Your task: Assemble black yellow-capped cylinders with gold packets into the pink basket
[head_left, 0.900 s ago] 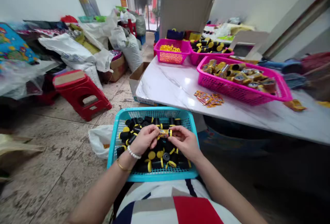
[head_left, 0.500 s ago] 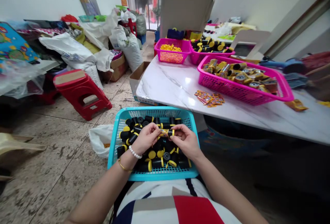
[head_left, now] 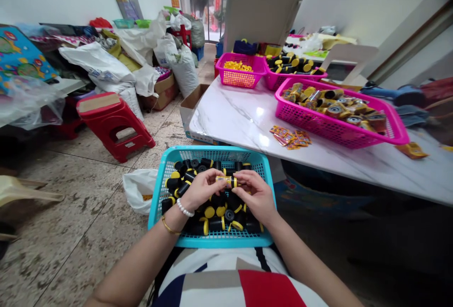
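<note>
A turquoise basket [head_left: 161,189] rests on my lap, filled with several black cylinders with yellow caps [head_left: 179,185]. Above its middle, my left hand [head_left: 200,190] and my right hand [head_left: 256,194] pinch the two ends of one small cylinder [head_left: 227,181] with a yellow ring and a shiny label around it. Both hands have curled fingers. A pearl bracelet and a gold bangle sit on my left wrist.
A white marble table [head_left: 244,118] stands ahead to the right, with pink baskets [head_left: 339,130] of labelled cylinders, yellow parts [head_left: 238,66] and orange labels [head_left: 290,137]. On the floor to the left are a red stool [head_left: 111,125], a white plastic bag [head_left: 138,189] and piled sacks [head_left: 102,66].
My hands keep hold of the small cylinder and have shifted it slightly. The view has drifted a little, otherwise nothing has moved.
</note>
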